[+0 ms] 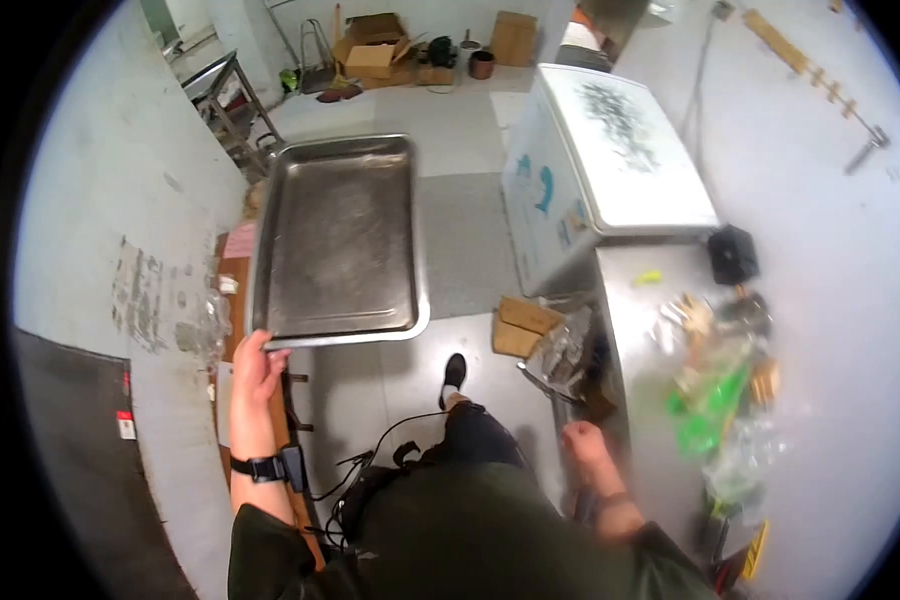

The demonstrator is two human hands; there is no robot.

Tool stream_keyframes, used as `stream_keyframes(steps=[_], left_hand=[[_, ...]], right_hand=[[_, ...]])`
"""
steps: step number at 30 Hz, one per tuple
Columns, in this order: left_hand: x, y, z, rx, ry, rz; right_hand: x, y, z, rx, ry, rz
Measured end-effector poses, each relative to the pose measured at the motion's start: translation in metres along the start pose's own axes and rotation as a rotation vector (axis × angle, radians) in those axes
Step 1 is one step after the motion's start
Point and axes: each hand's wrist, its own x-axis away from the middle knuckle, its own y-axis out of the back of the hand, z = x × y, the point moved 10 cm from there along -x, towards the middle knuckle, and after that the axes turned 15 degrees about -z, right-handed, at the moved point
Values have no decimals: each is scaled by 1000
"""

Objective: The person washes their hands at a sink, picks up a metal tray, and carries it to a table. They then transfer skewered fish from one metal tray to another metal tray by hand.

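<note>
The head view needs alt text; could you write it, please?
The left hand holds a rectangular metal tray at its near-left corner; the right hand is beside a cluttered metal counter, with a white chest freezer beyond.

Dark green top (500, 540), black wrist strap (260, 468), trousers (482, 436) perhaps navy.

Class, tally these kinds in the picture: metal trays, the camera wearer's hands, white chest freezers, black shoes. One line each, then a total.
Metal tray: 1
Hands: 2 (left hand, right hand)
White chest freezer: 1
Black shoe: 1
Total: 5
</note>
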Motion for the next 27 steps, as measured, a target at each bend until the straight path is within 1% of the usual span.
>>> stream_keyframes(steps=[2,3,4,6,8,9,10,11,12,13,14,15,16,17,18,20,22,24,25,27], left_hand=[[-16,-72,-30,-56,7,77],[-23,-106,-46,-73,4,115],[-33,-135,-61,-81,2,115],[-46,-186,-81,-103,-32,196],[-61,-236,-100,-79,-35,214],[-75,-263,-106,-109,-41,232],[-91,-287,-111,-139,-44,249],[-108,-310,-116,-148,-55,254],[-124,-333,-120,-136,-48,252],[-136,-350,-125,-144,-71,268],[-154,-373,-133,-156,-91,288],[-170,-420,-131,-154,-63,309],[-196,-437,-137,-209,-32,312],[-213,-457,-146,-243,-21,318],[-227,-480,-159,-273,-17,330],[-262,-525,-170,-264,14,416],[-280,-595,-194,-276,16,506],[-288,-657,-219,-299,3,568],[-297,-687,-224,-333,4,633],[-309,-739,-231,-349,16,672]], right_hand=[[-62,-41,50,-9,110,76],[-74,-57,103,2,196,80],[-80,-73,171,16,283,77],[-90,-118,274,-146,305,223],[-97,-162,374,-269,375,354],[-101,-181,419,-307,366,448],[-102,-203,459,-344,353,542],[-114,-218,490,-332,357,542],[-123,-238,521,-284,401,594],[-127,-258,544,-237,446,653],[-139,-275,571,-228,446,656],[-171,-276,596,-251,409,632],[-175,-288,618,-266,378,599],[-187,-295,636,-157,348,524],[-202,-303,650,-230,283,464],[-234,-316,664,-348,198,427],[-264,-309,705,-421,221,315],[-293,-310,727,-509,56,379],[-304,-308,747,-541,56,359],[-320,-313,772,-603,-35,409]])
